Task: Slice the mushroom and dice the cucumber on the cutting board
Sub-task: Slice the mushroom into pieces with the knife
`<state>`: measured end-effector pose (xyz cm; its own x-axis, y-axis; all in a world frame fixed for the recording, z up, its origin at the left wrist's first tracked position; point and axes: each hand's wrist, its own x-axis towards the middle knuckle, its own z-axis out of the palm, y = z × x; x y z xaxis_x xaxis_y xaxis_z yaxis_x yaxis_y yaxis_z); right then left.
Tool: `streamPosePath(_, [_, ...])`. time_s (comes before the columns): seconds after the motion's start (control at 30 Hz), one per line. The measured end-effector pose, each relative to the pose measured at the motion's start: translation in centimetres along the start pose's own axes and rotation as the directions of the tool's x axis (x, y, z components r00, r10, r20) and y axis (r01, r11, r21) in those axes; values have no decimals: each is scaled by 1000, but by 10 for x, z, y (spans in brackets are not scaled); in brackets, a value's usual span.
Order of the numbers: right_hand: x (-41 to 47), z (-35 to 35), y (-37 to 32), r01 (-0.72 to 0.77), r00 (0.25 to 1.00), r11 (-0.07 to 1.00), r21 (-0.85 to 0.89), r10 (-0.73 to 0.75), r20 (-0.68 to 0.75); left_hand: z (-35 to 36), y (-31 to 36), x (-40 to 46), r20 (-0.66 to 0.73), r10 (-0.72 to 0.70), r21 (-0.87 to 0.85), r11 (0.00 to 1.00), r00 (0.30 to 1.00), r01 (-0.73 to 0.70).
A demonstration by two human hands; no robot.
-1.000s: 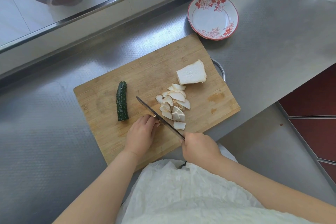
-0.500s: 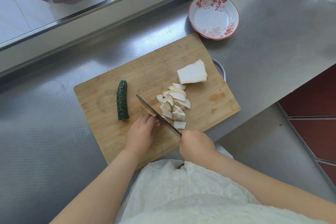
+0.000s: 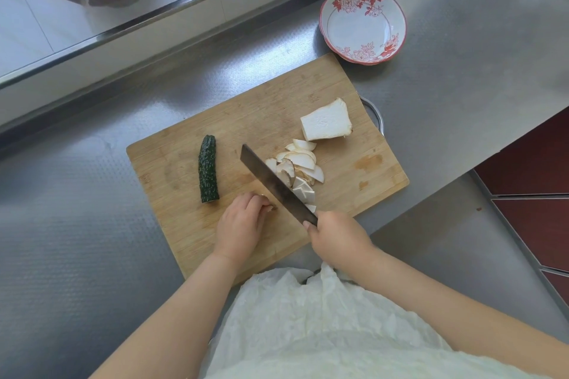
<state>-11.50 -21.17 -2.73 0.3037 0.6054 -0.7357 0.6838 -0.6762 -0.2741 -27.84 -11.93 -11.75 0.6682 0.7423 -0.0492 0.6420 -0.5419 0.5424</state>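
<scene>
Fingers point(image 3: 317, 226) of the right hand point(image 3: 337, 238) grip a flat dark knife point(image 3: 274, 183); left hand point(image 3: 241, 224) curled — contents hidden.

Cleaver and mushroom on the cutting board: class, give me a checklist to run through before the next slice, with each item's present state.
1. Right hand grips the cleaver handle: ok.
2. Left hand fingertips curled away from the blade: cannot tell, they sit very close to it.
3. Mushroom piece under the left hand steady: cannot tell, mostly hidden.
4. Mushroom slices piled clear of the left hand: ok.
5. Cucumber out of the blade's path: ok.
6. Cutting board flat on the steel counter: ok.
</scene>
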Motion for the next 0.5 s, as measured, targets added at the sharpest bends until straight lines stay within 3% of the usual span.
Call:
streamPosePath(0.23, [-9, 4, -2, 75, 996, 993, -95, -78, -36, 2, -2, 2, -16, 33, 33, 999, 999, -32])
streamPosePath(0.5, [-7, 6, -4, 52, 998, 993, -107, -55, -23, 4, -4, 2, -21, 57, 39, 998, 998, -56])
